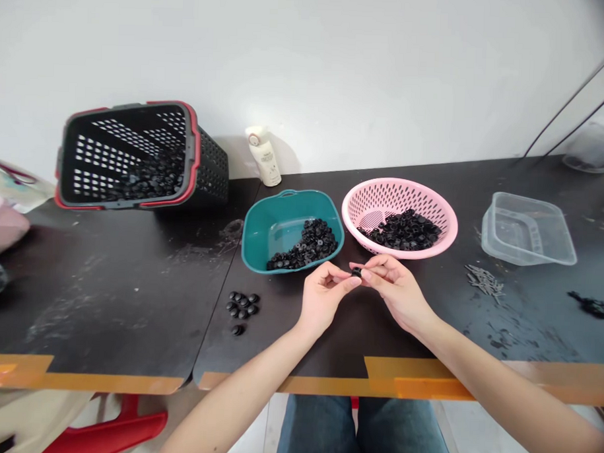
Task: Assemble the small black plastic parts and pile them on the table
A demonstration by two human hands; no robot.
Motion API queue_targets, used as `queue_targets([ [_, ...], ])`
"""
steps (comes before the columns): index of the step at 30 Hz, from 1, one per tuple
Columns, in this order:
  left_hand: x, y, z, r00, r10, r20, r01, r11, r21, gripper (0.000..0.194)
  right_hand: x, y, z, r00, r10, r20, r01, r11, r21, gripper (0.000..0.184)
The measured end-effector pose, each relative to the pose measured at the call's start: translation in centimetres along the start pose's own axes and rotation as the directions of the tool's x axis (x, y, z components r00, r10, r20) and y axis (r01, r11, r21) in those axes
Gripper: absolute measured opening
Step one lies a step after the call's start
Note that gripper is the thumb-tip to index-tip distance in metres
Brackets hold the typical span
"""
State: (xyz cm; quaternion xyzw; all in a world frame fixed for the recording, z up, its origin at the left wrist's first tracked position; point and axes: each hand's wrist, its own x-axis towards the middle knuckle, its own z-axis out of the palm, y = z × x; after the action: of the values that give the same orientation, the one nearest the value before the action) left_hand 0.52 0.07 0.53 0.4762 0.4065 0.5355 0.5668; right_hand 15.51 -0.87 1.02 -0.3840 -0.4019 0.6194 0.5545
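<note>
The left hand [326,297] and the right hand [393,289] are nearly closed, and they are pinching a small black piece [356,273] together. The piece is up in the air between them, above the black surface [131,300]. A green bowl [282,219] and a pink basket [407,188] are sitting close by, both holding more black pieces [306,243].

The left hand [326,297] and right hand [396,289] sit just below the teal tub [303,199] and pink colander [399,193], which block the way forward. The tabletop [357,341] offers room toward the taped edge; leftward, black pieces [240,307] lie near, and rightward, what look like small screws [484,282].
</note>
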Motion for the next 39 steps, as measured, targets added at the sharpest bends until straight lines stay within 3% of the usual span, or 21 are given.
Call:
queue_targets([
  [8,-0.6,0.1,0.4,0.998,0.064,0.028,-0.064,0.998,0.001,0.039,-0.3,-0.2,-0.3,0.999,-0.016,0.041,0.019,0.998,-0.066,0.019],
  [12,-0.9,0.3,0.1,0.986,0.108,0.126,-0.121,0.987,0.101,0.046,-0.5,-0.5,-0.5,0.995,-0.033,0.095,0.044,0.993,-0.110,0.019],
  [16,-0.9,0.3,-0.3,0.975,0.103,0.198,-0.138,0.975,0.174,0.045,-0.7,-0.9,-0.7,0.986,-0.050,0.158,0.068,0.991,-0.113,0.016],
  [20,-0.8,0.3,-0.4,0.966,0.163,0.202,-0.208,0.951,0.228,0.039,-0.9,-1.5,-0.6,0.976,-0.065,0.206,0.095,0.986,-0.138,0.030],
  [26,-0.8,0.2,-0.6,0.943,0.246,0.225,-0.297,0.925,0.236,0.034,-1.0,-1.9,-0.4,0.988,-0.028,0.152,0.056,0.981,-0.184,0.032],
  [39,-1.1,0.2,-0.3,0.963,0.166,0.214,-0.218,0.943,0.251,0.029,-1.1,-1.4,-0.3,0.992,-0.073,0.107,0.094,0.974,-0.206,0.030],
])
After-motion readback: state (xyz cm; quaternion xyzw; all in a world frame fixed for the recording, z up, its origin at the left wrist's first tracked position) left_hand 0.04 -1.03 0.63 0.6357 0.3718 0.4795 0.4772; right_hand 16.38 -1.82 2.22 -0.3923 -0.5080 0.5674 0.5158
